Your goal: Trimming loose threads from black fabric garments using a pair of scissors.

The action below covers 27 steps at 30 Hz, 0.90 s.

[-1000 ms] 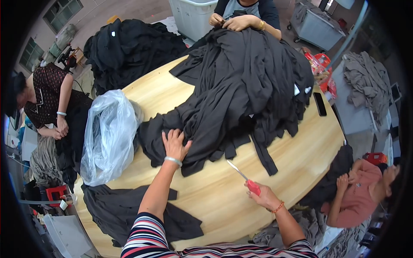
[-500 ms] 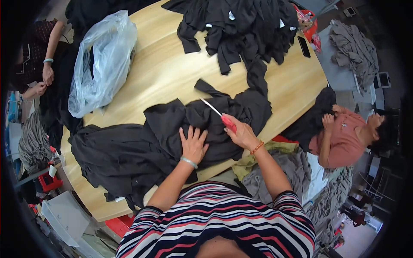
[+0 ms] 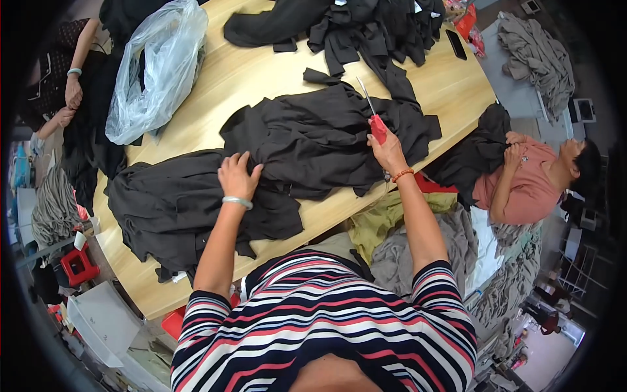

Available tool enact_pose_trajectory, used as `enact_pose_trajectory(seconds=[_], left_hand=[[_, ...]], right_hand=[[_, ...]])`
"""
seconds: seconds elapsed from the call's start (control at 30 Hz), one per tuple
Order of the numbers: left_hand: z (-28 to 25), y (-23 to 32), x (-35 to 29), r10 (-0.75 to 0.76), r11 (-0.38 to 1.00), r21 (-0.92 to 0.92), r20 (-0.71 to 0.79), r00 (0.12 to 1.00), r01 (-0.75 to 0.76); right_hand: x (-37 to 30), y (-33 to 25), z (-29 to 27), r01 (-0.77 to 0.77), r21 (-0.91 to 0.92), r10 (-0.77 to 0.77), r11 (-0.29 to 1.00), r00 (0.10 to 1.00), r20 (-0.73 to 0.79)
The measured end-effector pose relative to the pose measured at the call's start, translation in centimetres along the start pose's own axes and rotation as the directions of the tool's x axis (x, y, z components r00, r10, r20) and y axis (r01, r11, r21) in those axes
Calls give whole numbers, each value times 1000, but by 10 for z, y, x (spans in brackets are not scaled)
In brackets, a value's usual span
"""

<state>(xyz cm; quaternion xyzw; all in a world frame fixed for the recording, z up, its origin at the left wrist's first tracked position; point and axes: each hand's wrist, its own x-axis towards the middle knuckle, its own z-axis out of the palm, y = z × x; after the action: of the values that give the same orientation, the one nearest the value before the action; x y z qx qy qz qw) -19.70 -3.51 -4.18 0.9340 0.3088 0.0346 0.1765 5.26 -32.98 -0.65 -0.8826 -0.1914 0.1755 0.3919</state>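
Observation:
A black garment (image 3: 307, 140) lies spread across the wooden table (image 3: 261, 75) in front of me. My left hand (image 3: 238, 176) rests at its left edge with the fingers spread, where it meets another heap of black cloth (image 3: 170, 202). Over the garment's right part, my right hand (image 3: 389, 153) is closed round red-handled scissors (image 3: 378, 129). Their slim metal blades point away from me and look closed. The palm hides part of the handles.
Black garments with white labels (image 3: 366, 29) are piled at the far side, near a phone (image 3: 456, 44). A clear plastic bag (image 3: 160, 75) stands far left. Co-workers (image 3: 522, 186) handle dark cloth at right and left. Grey cloth (image 3: 424, 245) lies by my right arm.
My left hand has slid left across the cloth. My right hand has moved right and away with the scissors. The garment now lies flatter and more stretched out.

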Motion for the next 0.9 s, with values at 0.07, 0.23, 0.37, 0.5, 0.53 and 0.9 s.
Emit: enact_pose_trajectory(seconds=[0.07,0.23,0.37,0.5,0.53,0.9], left_hand=[[-18,7,-8,52,989,137,17,998,-54],[-61,80,8,477,877,28,-178,860,-480],[-39,66,33,442,881,142,92,892,-451],[-63,51,9,458,843,266,100,883,-468],[-74,55,-6,366,874,284,150,918,-395],[-25,74,-38,495,815,-388,82,865,-430]], right_hand=[[-16,-15,-8,-14,66,13,998,1000,9],[-48,-33,-19,31,104,-32,994,999,5],[-71,-48,-26,10,32,-13,999,996,86],[-94,-60,-40,-30,17,28,999,991,127],[-99,-58,-42,-14,-32,18,999,992,126],[-130,-83,-44,140,-262,-69,955,962,262]])
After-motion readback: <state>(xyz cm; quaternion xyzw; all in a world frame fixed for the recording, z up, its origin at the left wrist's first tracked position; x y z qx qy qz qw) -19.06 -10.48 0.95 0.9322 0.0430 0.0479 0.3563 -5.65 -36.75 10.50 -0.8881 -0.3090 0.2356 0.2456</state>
